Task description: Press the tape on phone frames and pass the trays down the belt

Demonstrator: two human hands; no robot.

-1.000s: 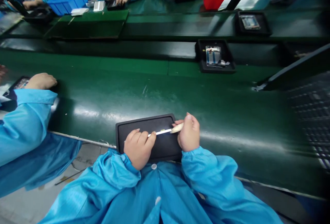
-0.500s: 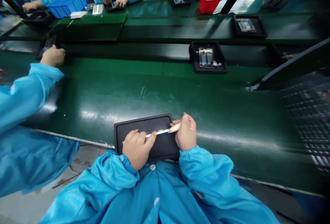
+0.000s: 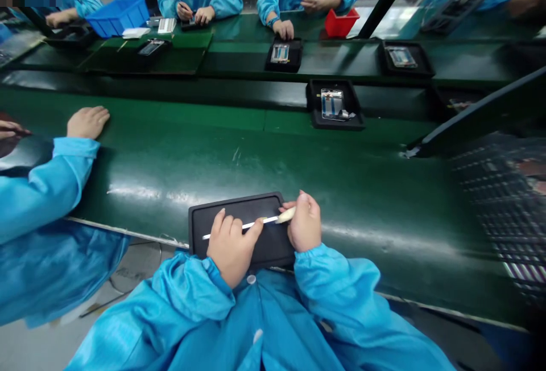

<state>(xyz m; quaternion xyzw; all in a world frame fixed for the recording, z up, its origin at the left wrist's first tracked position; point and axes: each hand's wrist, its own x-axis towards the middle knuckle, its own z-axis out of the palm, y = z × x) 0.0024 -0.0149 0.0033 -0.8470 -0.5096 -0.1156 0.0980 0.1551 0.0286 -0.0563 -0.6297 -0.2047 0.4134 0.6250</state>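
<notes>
A black rectangular mat (image 3: 239,206) lies on the green belt right in front of me. Across it runs a thin white strip (image 3: 267,221) with a cream-coloured end (image 3: 285,215). My right hand (image 3: 305,224) is closed around that cream end at the mat's right side. My left hand (image 3: 230,248) lies over the strip, its thumb on the strip and its fingers spread a little. The strip's left end shows beyond those fingers. Whether this hand grips the strip or only presses it, I cannot tell.
A co-worker's hand (image 3: 87,122) lies on the green conveyor belt (image 3: 239,157) to my left. Black trays holding phone frames (image 3: 335,104) sit further along. Across the line, co-workers handle small items near a blue crate (image 3: 119,16) and a red bin (image 3: 341,23).
My left hand has slid down and left along the strip, baring its left end. The co-worker's hand has moved off a dark item and now lies flat on the belt.
</notes>
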